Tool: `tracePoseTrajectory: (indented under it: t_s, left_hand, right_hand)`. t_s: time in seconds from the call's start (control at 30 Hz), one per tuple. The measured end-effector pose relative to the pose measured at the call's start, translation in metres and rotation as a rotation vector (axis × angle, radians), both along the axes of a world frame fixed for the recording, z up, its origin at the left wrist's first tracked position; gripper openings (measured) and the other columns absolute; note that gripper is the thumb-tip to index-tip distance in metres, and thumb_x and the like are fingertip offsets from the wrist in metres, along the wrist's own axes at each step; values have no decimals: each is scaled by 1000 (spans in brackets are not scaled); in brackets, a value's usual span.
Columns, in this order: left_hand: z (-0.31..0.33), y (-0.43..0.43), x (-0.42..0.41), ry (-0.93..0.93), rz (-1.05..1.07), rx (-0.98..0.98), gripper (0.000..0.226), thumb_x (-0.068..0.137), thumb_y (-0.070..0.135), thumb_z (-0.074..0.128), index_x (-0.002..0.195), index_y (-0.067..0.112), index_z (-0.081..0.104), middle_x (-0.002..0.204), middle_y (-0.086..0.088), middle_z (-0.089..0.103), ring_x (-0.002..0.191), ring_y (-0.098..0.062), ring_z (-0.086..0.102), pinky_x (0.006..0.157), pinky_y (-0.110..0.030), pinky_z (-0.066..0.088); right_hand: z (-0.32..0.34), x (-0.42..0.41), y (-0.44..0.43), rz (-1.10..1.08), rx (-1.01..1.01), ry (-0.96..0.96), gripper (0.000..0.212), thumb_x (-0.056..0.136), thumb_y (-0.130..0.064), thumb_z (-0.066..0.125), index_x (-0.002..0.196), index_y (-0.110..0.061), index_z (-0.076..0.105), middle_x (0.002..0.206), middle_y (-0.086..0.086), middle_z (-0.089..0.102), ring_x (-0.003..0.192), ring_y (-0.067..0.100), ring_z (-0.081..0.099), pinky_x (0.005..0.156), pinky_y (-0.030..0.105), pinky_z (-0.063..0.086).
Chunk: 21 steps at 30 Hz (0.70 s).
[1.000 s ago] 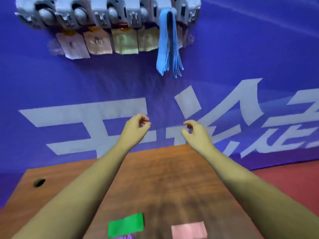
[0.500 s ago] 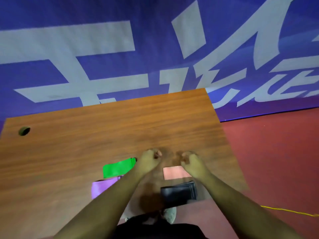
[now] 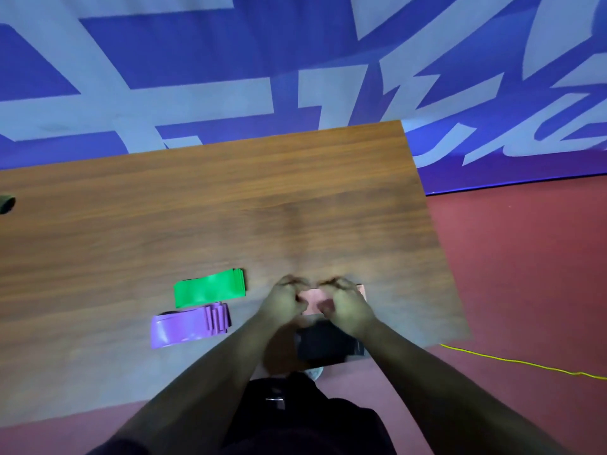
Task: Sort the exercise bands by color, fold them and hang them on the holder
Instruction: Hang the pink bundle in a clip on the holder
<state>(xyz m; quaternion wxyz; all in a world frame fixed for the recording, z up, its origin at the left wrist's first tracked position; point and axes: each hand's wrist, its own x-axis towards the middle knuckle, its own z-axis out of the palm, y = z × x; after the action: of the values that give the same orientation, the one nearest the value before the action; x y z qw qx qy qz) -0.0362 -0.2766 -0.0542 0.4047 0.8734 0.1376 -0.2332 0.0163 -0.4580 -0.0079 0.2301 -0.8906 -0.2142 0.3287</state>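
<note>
Now | left hand (image 3: pixel 284 300), right hand (image 3: pixel 346 303) over pink band (image 3: pixel 313 296) | banner (image 3: pixel 328 44) lettering cropped

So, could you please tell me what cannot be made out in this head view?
Head view:
Pink bands: mostly covered by the left hand and right hand.
Either hand's grip: motion-blurred, pinching or not unclear.
Black bands: partly under the right forearm, blurred.
Holder: not in frame.
</note>
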Motion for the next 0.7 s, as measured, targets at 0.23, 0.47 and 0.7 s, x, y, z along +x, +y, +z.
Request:
tracePoseTrajectory:
  t_s: [0.23,0.47,0.7]
  left_hand:
    - [6,-9,7,-25,-46,61,29,69,5,64,97,8,68,101,-9,52,103,-29,52,85,-13,32]
    - [2,-9,6,-59,-8,73,21,74,7,71,95,8,65,109,-10,51,105,-28,52,91,-30,43]
    - [19,7,17,-147,-37,-31,16,73,4,76,85,5,67,96,2,49,90,-16,50,80,-13,37]
  right_hand:
    - [-19,2,1,30,-84,-22,46,89,-29,58,136,-31,55,129,7,41,130,27,31,110,31,27]
    - [-26,2,5,88,-51,-139,28,84,-33,62,111,-29,67,121,-1,53,122,24,41,99,34,28]
    - [-9,25,15,79,-2,-113,17,85,-20,61,99,-24,69,113,-3,67,113,19,56,98,32,33]
